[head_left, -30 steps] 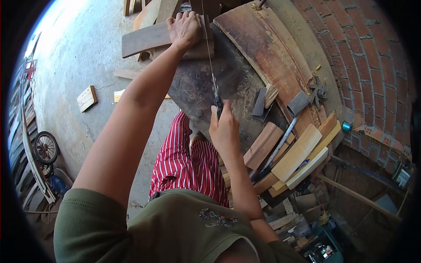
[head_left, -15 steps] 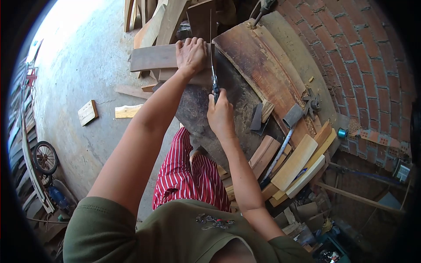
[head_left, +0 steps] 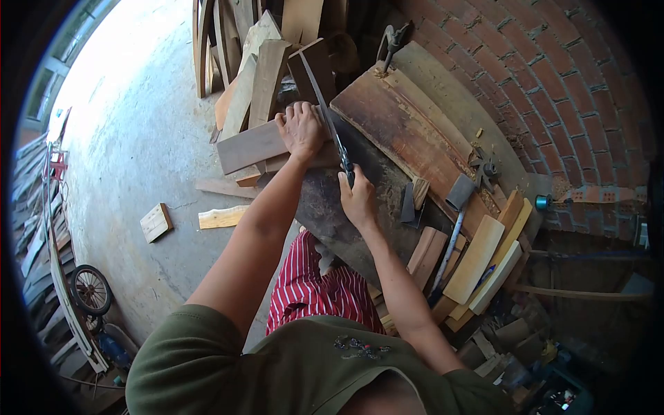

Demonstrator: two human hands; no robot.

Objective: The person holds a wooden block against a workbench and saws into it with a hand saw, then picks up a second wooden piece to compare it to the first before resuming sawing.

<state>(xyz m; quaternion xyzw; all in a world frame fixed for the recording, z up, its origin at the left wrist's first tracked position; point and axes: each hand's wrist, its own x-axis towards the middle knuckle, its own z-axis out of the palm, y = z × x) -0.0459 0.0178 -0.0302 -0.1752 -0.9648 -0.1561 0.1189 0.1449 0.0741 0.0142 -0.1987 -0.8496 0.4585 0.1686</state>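
My left hand (head_left: 302,130) presses down on a brown wooden board (head_left: 256,146), its fingers bent over the right end. A long handsaw (head_left: 324,102) lies against that end, its blade pointing up and away to the left. Its dark handle is in my right hand (head_left: 358,197), with the fingers wrapped round it. Beneath the board is a dark work surface (head_left: 325,207). Whether the blade is in a cut cannot be made out.
A thick worn plank (head_left: 408,124) lies to the right, with a hammer (head_left: 460,192) and wooden slats (head_left: 477,259) nearer me. Upright boards (head_left: 266,83) lean beyond my left hand. Two offcuts (head_left: 156,222) lie on the floor. A brick wall (head_left: 553,90) stands right.
The view has shifted and turned. My right hand has drawn the saw back toward me, so more blade shows and it slants left. My left hand stays on the board.
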